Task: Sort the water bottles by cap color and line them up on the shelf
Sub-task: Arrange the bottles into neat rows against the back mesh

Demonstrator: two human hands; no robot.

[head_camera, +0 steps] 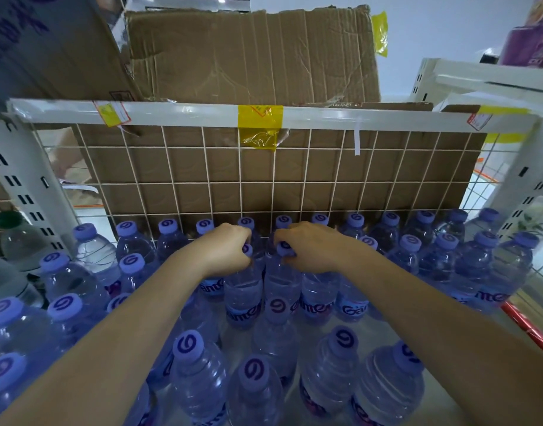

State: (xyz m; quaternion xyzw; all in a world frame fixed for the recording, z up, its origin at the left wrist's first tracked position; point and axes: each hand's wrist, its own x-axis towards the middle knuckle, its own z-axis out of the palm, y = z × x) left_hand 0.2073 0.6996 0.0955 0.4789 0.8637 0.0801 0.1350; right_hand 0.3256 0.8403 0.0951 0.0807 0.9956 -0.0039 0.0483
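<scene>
Left bottle: a clear plastic water bottle with a purple cap (245, 284) stands upright mid-shelf, in the second row from the back; the left hand (230, 249) curls its fingers around the neck, just under the cap.
Right bottle: a matching clear purple-capped water bottle (281, 284) stands touching the first on its right; the right hand (310, 247) pinches its neck and cap in the same way.
Grip: both hands are closed on their bottles, knuckles up, nearly meeting between the two caps.
Behind the grip: a back row of purple-capped bottles (356, 221) lines the white wire grid panel (184, 167), with brown cardboard sheet (294, 173) beyond it.
Nearer than the grip: loose purple-capped bottles (199, 373) stand in uneven rows on the white shelf (331, 325).
Far left of the grip: one clear bottle with a dark green cap (16, 238) stands outside the white upright post (24, 179).
Above: a creased cardboard box (251, 53) sits on the upper shelf rail (202, 113), which carries yellow tape (260, 118).
</scene>
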